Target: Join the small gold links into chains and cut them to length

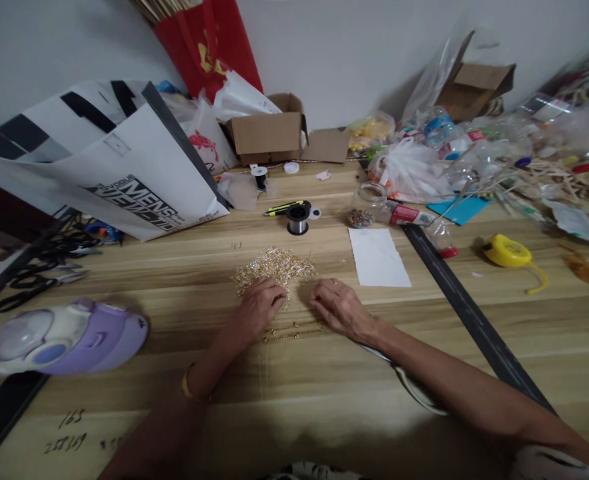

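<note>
A pile of small gold and clear glittering pieces (pixel 275 263) lies mid-table. My left hand (pixel 260 305) rests at the pile's near edge, its fingers curled and pinched together; anything between them is too small to make out. To the right, apart from the pile, is my right hand (pixel 343 310), fingers also bent and pressed together, their contents hidden. Two thin gold chains (pixel 295 335) with small dangling bits stretch across the wood between and below my hands. Just beyond the pile stands a spool of silvery wire (pixel 297 220).
A white paper sheet (pixel 379 257) and an open jar of beads (pixel 367 205) lie to the right, with a yellow tape measure (pixel 508 251) farther over. At left are a purple-and-white kettle-like bottle (pixel 74 337), several scissors (pixel 44 273) and a large paper bag (pixel 139 180). A cardboard box (pixel 267 137) stands behind.
</note>
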{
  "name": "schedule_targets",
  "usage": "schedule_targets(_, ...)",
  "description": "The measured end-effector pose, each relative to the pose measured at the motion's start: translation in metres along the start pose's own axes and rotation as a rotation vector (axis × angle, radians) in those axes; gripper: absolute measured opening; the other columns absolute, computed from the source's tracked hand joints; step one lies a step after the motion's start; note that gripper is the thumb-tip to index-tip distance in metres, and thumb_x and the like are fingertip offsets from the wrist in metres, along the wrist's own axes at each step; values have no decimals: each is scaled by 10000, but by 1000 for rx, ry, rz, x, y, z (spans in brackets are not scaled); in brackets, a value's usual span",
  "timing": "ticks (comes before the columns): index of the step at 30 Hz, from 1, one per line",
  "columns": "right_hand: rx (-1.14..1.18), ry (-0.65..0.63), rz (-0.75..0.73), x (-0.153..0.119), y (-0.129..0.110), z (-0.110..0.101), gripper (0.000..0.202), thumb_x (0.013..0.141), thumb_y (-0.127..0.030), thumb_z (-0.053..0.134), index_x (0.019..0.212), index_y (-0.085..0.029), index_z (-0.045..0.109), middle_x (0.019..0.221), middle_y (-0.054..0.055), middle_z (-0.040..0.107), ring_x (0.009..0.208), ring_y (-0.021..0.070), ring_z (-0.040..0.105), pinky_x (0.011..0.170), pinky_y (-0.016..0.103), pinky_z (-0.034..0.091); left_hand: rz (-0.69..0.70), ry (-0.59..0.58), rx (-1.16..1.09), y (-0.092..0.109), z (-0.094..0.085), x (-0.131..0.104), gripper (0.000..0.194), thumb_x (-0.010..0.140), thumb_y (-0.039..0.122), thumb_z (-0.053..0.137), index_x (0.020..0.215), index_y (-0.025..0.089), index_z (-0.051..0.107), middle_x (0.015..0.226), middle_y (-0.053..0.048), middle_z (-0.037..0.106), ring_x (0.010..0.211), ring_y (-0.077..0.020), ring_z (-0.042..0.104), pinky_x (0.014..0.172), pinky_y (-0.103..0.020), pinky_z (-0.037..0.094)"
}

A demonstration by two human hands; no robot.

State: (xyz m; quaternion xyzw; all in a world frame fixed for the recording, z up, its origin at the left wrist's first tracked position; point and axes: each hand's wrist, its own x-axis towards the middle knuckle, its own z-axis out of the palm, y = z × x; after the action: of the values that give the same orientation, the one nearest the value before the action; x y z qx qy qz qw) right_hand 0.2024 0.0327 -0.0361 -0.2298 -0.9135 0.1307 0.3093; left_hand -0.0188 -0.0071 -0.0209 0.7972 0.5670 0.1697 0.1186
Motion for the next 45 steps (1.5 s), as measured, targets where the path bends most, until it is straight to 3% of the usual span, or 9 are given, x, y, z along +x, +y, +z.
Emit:
schedule_targets(9,9,6,1,0,1,1,127,928,-193,419,862,-170,525,797,69,586,729,186,496,696,304,394,65,-1,-35,-2,-1,1,168,858,199,537,763,176,674,770,-51,616,798,-191,523,752,-312,394)
schedule_targets(24,18,16,-3,1,0,0,139,932,-196,415,853,-167,526,784,66,586,719,181,499,699,305,399,60,-28,-40,6,-4,1,174,861,180,513,736,169,634,789,-53,606,817,-193,518,777,-316,398)
schedule_targets(29,38,32,-4,0,0,0,117,924,-193,424,857,-176,518,790,65,582,726,183,495,694,302,402,-145,106,-458,11,-1,4,99,792,193,580,713,164,631,743,-29,618,751,-164,546,728,-286,418)
schedule_targets(33,102,115,-10,1,-5,-2,90,918,-190,434,856,-187,499,770,57,573,714,179,493,669,296,403,-373,67,-947,20,9,4,171,747,313,625,725,144,634,641,6,592,624,-126,526,620,-243,415)
schedule_targets(39,158,200,-28,4,-16,-7,67,903,-173,447,862,-194,496,753,52,565,715,179,499,651,295,405,-489,-5,-1353,34,18,2,279,659,392,707,637,138,594,588,14,542,577,-101,487,592,-232,403)
schedule_targets(45,148,208,-47,4,-15,-6,52,892,-168,453,873,-193,495,762,54,583,726,181,503,674,302,420,-509,-52,-1513,36,21,1,304,639,390,751,650,137,583,605,8,555,576,-96,497,597,-242,408)
